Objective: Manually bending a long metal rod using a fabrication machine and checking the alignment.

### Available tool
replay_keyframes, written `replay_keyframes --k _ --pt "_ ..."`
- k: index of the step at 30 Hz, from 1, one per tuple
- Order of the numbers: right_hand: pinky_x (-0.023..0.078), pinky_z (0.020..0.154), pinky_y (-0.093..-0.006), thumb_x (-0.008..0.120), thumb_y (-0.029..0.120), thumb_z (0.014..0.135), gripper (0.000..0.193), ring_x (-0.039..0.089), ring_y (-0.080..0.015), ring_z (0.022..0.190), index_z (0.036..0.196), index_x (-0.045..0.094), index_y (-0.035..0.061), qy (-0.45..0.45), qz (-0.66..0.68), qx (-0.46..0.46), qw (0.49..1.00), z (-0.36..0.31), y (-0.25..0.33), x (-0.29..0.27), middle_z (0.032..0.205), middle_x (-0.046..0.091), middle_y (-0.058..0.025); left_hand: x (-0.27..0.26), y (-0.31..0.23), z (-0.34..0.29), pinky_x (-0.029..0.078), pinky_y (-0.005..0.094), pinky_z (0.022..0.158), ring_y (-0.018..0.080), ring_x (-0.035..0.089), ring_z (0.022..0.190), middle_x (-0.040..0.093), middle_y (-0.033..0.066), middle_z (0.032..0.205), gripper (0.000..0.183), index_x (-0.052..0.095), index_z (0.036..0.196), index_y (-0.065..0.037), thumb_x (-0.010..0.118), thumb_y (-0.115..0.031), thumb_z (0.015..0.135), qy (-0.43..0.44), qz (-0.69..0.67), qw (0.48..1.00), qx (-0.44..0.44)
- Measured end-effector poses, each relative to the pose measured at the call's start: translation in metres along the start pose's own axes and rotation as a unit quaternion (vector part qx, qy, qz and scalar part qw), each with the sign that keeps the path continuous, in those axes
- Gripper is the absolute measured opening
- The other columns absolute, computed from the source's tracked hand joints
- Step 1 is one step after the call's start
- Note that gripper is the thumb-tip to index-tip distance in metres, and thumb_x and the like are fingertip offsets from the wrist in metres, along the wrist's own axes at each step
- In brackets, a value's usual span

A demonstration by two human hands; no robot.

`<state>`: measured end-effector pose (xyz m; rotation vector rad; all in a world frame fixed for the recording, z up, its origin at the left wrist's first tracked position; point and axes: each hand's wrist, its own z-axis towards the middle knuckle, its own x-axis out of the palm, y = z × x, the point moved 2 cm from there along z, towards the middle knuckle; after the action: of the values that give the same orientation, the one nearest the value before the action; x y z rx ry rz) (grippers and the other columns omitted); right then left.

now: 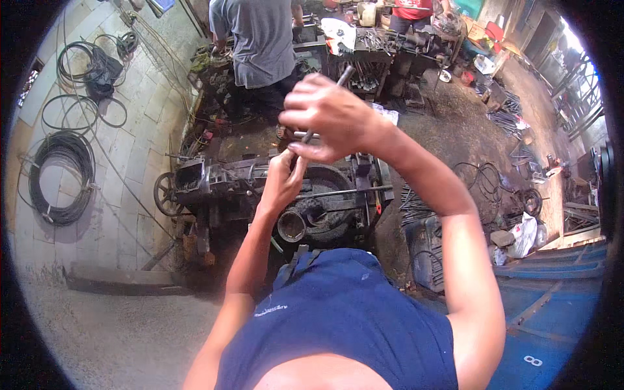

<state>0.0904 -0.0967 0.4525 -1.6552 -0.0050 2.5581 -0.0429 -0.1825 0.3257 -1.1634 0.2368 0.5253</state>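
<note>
Above the dark, greasy machine (279,195) standing on the workshop floor, a slim metal rod (343,75) is being held up close to the camera, slanting from upper right down to lower left, probably so that its lower end can be worked on at eye level. The right hand (328,117) is wrapping around the rod's middle, fingers curled tight over it, with the upper end poking out past the knuckles. The left hand (283,179) is pinching in just below, fingers closed at the rod's lower end; whether it is gripping the rod itself or some small part fitted to it cannot be told, since the right hand is covering the joint. Both forearms are rising from the lower edge past the person's blue shirt (338,318), elbows apart, which is steadying the piece between the two grips. Directly below the hands, on the machine, a round pipe opening (291,225) is facing upward and a long bar (344,192) is lying across the frame. Left of the machine, black cable coils (62,179) are lying on the pale paving slabs. Beyond the machine, another person in a grey shirt (260,39) is standing at a cluttered workbench (370,45). Right of the machine, scrap metal and wire loops (494,182) are littering the dirt floor.
</note>
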Motion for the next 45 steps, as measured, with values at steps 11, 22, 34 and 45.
replay_keyframes --k 11,22,34,45 --pt "0.023 0.112 -0.0613 0.033 0.076 0.087 0.089 0.032 -0.0447 0.137 0.146 0.030 0.0088 -0.434 0.832 0.047 0.341 -0.011 -0.058 -0.001 0.147 0.033 -0.0275 0.006 0.007 0.007 0.030 0.0196 0.050 0.0016 0.040 0.056 0.045 -0.0075 0.065 0.028 0.064 0.103 0.000 0.051 -0.025 0.103 0.094 -0.290 0.943 -0.131" --pt "0.023 0.113 -0.0571 0.026 0.082 0.085 0.100 0.032 -0.0468 0.136 0.154 0.012 0.0098 -0.364 0.873 0.000 0.325 -0.003 -0.055 0.019 0.144 0.032 -0.0338 0.023 0.006 0.000 0.028 0.0196 0.048 0.0007 0.038 0.054 0.043 -0.0086 0.064 0.025 0.066 0.100 -0.003 0.053 -0.024 0.102 0.111 -0.297 0.939 -0.132" --pt "0.050 0.088 -0.0402 0.056 0.016 0.093 0.032 0.065 -0.0363 0.100 0.120 0.061 -0.0002 -0.182 0.064 0.196 0.961 -0.075 -0.030 0.024 0.109 0.066 -0.0217 0.030 -0.004 0.038 0.053 0.0427 0.074 0.0356 0.066 0.085 0.068 0.0161 0.093 0.019 0.067 0.099 -0.003 0.066 -0.015 0.084 0.085 0.295 0.944 0.123" --pt "0.047 0.079 -0.0461 0.055 0.038 0.095 0.042 0.064 -0.0392 0.092 0.104 0.065 -0.0010 0.146 0.420 0.465 0.765 -0.243 -0.024 0.150 0.091 0.066 -0.0237 0.119 -0.006 0.040 0.037 0.0472 0.103 0.0255 0.056 0.115 0.062 0.0087 0.117 0.047 0.062 0.123 -0.012 0.072 -0.017 0.077 0.233 0.278 0.906 0.217"
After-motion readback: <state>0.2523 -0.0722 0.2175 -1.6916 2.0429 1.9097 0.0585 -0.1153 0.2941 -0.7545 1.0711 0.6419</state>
